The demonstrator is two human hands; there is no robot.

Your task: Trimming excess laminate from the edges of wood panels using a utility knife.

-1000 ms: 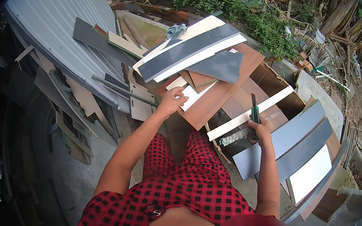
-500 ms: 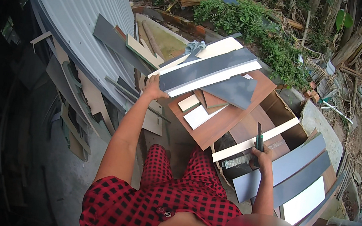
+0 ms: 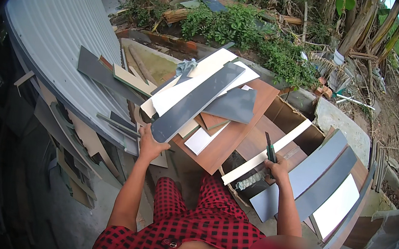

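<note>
My left hand (image 3: 150, 145) grips the near end of a long dark grey board (image 3: 197, 103), thumb on one side and fingers on the other. The board slants away over a stack of white and cream pieces. My right hand (image 3: 279, 169) is closed round a box cutter (image 3: 270, 150) with a black and green handle, its dark blade pointing up and away. Just left of that hand, a narrow cream strip (image 3: 239, 171) lies across an open cardboard box (image 3: 285, 112). Under the stack is a brown wood-grain panel (image 3: 257, 99), with a dark grey offcut (image 3: 234, 105) on it.
Grey and white boards (image 3: 322, 182) are laid out on the right. Offcuts (image 3: 86, 135) lean against a corrugated metal sheet (image 3: 58, 17) at left. A grey cloth (image 3: 185, 67) lies at the stack's far end. Green plants (image 3: 236, 27) grow beyond a low wall.
My left hand has swung the dark grey board round to a steeper slant, baring more of the white piece beneath. The box cutter stays in my right hand, tilted more to the left.
</note>
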